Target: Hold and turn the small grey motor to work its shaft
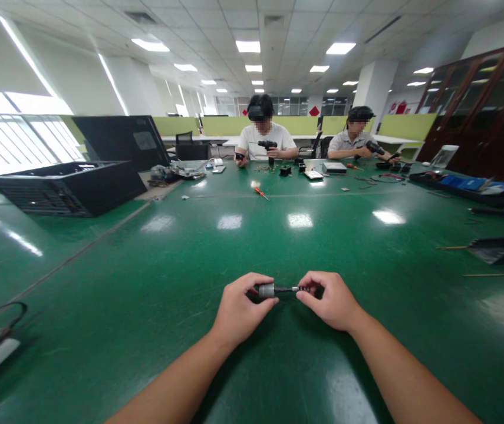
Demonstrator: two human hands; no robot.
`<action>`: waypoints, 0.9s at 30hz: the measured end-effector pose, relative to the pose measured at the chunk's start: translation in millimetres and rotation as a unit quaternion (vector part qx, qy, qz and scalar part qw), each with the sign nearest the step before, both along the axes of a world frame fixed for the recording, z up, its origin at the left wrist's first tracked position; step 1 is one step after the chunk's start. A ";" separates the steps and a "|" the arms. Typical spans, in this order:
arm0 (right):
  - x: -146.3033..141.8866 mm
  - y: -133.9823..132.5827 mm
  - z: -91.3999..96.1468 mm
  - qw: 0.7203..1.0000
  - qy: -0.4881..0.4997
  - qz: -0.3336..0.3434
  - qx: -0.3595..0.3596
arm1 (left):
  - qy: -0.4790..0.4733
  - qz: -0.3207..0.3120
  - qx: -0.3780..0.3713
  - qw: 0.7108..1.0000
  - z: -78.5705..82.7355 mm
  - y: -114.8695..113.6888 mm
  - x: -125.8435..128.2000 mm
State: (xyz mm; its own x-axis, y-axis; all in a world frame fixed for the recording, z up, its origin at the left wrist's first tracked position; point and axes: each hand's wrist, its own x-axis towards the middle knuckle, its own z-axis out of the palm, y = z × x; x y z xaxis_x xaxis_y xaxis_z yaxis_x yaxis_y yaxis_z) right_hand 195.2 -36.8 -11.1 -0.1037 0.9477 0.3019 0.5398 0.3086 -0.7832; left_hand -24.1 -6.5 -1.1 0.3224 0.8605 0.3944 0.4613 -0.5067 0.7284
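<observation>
My left hand (237,309) is closed around a small grey cylinder with a shaft (267,290), thumb below and fingers above it. From its right end a thin dark rod runs level toward my right hand (333,301). The thumb and fingertips of that hand pinch the rod's far end, where a short ridged or coiled dark piece partly shows. Whether this piece is separate from the rod I cannot tell. Both hands are over the near middle of the green tabletop (216,253).
An orange-handled screwdriver (260,192) lies farther up the table. A black computer case (75,185) stands at left. Two people sit opposite, each with a power drill (270,147). At right are a black tray (468,184) and a dark dustpan-like item (503,250).
</observation>
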 end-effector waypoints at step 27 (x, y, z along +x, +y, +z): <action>-6.2 2.6 -1.5 1.000 0.021 0.015 -0.016 | -0.218 0.136 -0.228 0.939 26.3 14.1 -76.3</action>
